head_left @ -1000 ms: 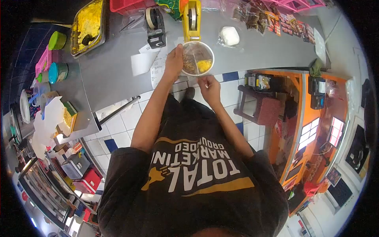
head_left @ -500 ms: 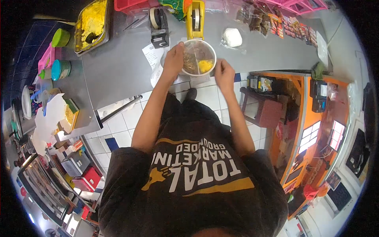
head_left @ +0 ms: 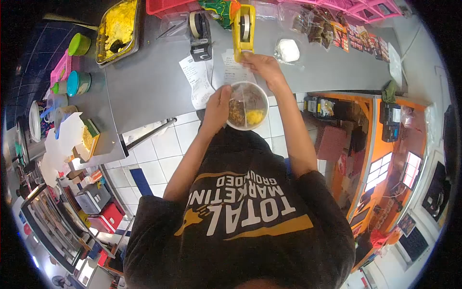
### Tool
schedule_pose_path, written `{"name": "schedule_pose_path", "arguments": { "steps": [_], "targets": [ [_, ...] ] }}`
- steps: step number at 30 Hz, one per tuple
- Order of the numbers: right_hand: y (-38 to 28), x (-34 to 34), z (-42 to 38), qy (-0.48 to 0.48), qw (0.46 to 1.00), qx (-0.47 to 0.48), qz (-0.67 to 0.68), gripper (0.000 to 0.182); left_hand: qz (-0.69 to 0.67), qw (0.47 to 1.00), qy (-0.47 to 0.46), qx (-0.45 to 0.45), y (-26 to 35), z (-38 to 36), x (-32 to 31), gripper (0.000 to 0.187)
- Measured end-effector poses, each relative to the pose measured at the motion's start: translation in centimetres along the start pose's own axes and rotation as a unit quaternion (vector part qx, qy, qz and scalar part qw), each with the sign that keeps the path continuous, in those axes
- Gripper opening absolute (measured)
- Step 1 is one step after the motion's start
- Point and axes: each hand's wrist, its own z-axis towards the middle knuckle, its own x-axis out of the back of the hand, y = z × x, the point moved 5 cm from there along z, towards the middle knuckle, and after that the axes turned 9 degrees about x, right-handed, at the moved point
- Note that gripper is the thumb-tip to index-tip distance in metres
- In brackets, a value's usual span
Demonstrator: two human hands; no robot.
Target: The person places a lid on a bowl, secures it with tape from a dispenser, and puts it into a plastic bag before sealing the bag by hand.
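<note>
My left hand (head_left: 217, 110) is closed around the left side of a round tub (head_left: 263, 94) with a white rim and a clear top. Inside, a divider separates brown crumbly food from a section with yellow food. The tub is held just off the counter's front edge, over my shirt. Farther forward, my right hand (head_left: 264, 68) pinches at the front end of a yellow tape dispenser (head_left: 237, 38); the tape between the fingertips is barely visible. Printed receipts (head_left: 195, 79) lie on the counter left of and behind the tub.
A black tape dispenser (head_left: 200, 41) stands left of the yellow one. A metal tray (head_left: 120, 58) of yellow food sits at the back left. A clear bag with something white (head_left: 288, 50) and several printed packets (head_left: 353, 36) lie on the right of the grey counter (head_left: 149, 91).
The tub has come down toward my body in my left hand. My right hand has gone from beside the tub to the front of the yellow dispenser. More of the receipts is uncovered.
</note>
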Motion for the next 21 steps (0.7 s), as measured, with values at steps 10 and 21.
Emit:
{"name": "schedule_pose_path", "arguments": {
  "steps": [10, 21],
  "targets": [
    [1.7, -0.2, 1.7, 0.045, 0.997, -0.005, -0.055, 0.026, -0.008, 1.0, 0.013, -0.006, -2.2, 1.2, 0.1, 0.045],
    [4.0, -1.5, -8.9, -0.131, 0.964, -0.206, 0.104, 0.028, -0.033, 0.997, -0.068, -0.028, 2.0, -3.7, 2.3, 0.042]
  ]
}}
